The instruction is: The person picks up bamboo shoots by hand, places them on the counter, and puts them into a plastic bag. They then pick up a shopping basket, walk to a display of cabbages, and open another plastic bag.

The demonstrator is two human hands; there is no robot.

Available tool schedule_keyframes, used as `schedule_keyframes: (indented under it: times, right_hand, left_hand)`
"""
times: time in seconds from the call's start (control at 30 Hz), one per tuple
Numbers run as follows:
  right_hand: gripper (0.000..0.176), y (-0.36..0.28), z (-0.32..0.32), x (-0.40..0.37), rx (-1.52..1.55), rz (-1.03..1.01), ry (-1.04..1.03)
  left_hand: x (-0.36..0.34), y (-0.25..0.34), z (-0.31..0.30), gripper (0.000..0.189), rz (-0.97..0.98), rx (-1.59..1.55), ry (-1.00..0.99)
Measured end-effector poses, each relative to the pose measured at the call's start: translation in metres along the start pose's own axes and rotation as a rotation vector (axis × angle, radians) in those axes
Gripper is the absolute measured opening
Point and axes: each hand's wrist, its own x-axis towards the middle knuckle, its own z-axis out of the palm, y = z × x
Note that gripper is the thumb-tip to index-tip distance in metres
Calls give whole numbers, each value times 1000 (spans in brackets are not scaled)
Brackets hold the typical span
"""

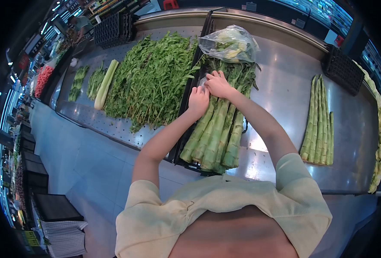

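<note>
A shopper in a short-sleeved pale top (229, 193) leans over a supermarket produce display, two bare hands meeting above a bundle of thick green stalks (218, 131). The left hand (198, 102) and the right hand (219, 85) are nearly touching, fingers curled narrow, at the left side of the bundle just below its dark leafy tops (243, 77). What looks like a bit of clear plastic (202, 81) shows beside the fingertips; from here one cannot tell whether either of the hands grips it or the stalks firmly. The bundle lies with cut ends toward the shopper and tops toward the far side, along the right of a black divider (185, 96). At its far end, a clear plastic bag (231, 43) with pale and green produce inside rests over the leaves. To the right, on the shiny metal surface (281, 86), a separate row of slim stalks (317, 122) lies well apart, with a black basket (343, 71) at the far right. Left of the divider, a broad heap of leafy greens (151, 81) spreads across the perforated surface (141, 136), a pale, long-stemmed vegetable (105, 86) close against its left side. Black crates (114, 32) stand at the far left.
</note>
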Motion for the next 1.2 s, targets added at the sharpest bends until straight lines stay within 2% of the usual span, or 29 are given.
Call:
schedule_keyframes:
  times: [0.03,0.1,0.23,0.3,0.33,0.4,0.47,0.53,0.57,0.6,0.63,0.67,0.7,0.77,0.83,0.9,0.93,1.0,1.03,1.07,1.1,1.13,1.17,1.2]
  right_hand:
    - [19,0,1,3,4,1,0]
    - [20,1,4,11,-64,-50,-157]
    - [25,5,24,20,-124,-1,-310]
    - [30,11,38,19,275,207,-102]
    - [30,10,24,15,278,211,-101]
    - [32,-3,-41,-11,607,257,-13]
    - [26,-11,-89,-52,675,255,68]
    - [22,-15,-126,-107,801,327,158]
    - [18,-19,-135,-141,1021,546,166]
    - [16,-21,-148,-176,1202,682,156]
    - [12,-27,-157,-211,1300,893,192]
    - [14,-40,-160,-244,1265,992,378]
    - [31,-52,-162,-277,1346,1046,519]
    - [43,-85,-164,-341,1378,1170,687]
    - [49,-131,-168,-366,1393,1231,749]
    - [46,-172,-164,-368,1559,1095,661]
    - [42,-188,-158,-365,1685,1039,521]
    - [33,-214,-145,-343,1696,1139,-4]
    - [31,-232,-128,-331,1590,1082,-141]
    - [28,-249,-103,-326,1481,1026,-280]
    - [25,-265,-77,-332,1562,1095,-270]
    - [22,-278,-58,-339,1644,1158,-264]
    - [22,-282,-53,-345,1641,1179,-251]
    - [25,-284,-52,-351,1529,1176,-341]
  left_hand:
    - [0,0,2,30,2,1,-4]
    - [3,-1,5,25,20,2,-83]
    - [7,-2,5,21,55,15,-160]
    - [6,-4,1,24,39,-82,-274]
    - [3,-6,-5,24,43,-82,-276]
    - [-3,-7,-31,27,-38,-320,23]
    - [-17,-10,-93,25,-136,-691,39]
    - [-45,-23,-129,21,-205,-1188,-107]
    - [-66,-30,-140,19,-324,-1497,-307]
    - [-87,-36,-150,18,-449,-1792,-527]
    - [-104,-41,-160,14,-476,-1993,-611]
    - [-118,-45,-168,10,-502,-2187,-701]
    - [-132,-42,-167,10,-486,-2182,-723]
    - [-150,-30,-159,6,-390,-2471,-913]
    - [-137,-10,-173,8,-435,-2411,-1179]
    - [-118,13,-182,8,-124,-2330,-1375]
    - [-113,17,-185,8,-83,-2314,-1417]
    - [-108,25,-189,14,177,-2252,-1665]
    - [-110,28,-188,14,224,-2237,-1696]
    - [-114,33,-186,20,280,-2090,-1701]
    - [-121,39,-183,27,329,-1952,-1690]
    - [-134,48,-178,27,361,-1950,-1704]
    - [-155,60,-169,33,340,-1891,-1612]
    - [-174,72,-160,39,311,-1835,-1520]
